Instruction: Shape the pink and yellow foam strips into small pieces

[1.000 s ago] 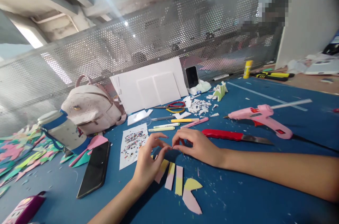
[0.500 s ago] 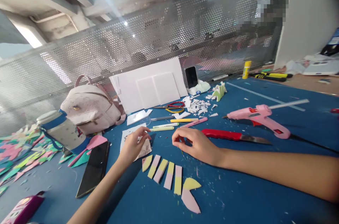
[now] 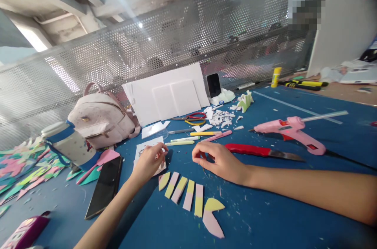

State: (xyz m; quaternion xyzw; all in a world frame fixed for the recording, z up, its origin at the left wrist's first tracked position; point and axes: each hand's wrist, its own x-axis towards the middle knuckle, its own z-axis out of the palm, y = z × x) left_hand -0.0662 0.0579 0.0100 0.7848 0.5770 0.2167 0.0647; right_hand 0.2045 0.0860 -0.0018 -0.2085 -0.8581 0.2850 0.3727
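Observation:
My left hand (image 3: 149,161) rests over a white sheet with a dark printed drawing (image 3: 140,149). Its fingers are curled in towards the thumb, and anything between them is too small to make out. To the right, my right hand (image 3: 219,162) lies on the blue table with fingertips bent to the thumb, as in a pinch. A tiny thin bit shows under those fingertips; I cannot tell what it is. Below both hands lies a row of pink-and-yellow foam pieces: a rounded head piece (image 3: 164,181), several strips (image 3: 187,195) and a forked tail piece (image 3: 212,217).
Near my right arm lie a red-handled knife (image 3: 249,149) and a pink glue gun (image 3: 294,129). Pens (image 3: 182,143), scissors (image 3: 196,117) and white scraps (image 3: 220,118) sit behind. Leftward are a phone (image 3: 104,188), a tumbler (image 3: 72,149), a backpack (image 3: 98,117) and foam offcuts (image 3: 26,170).
The fingers of my left hand have curled in closer to the thumb. My right hand stays nearly in place. The foam pieces lie as before, and the view has shifted slightly.

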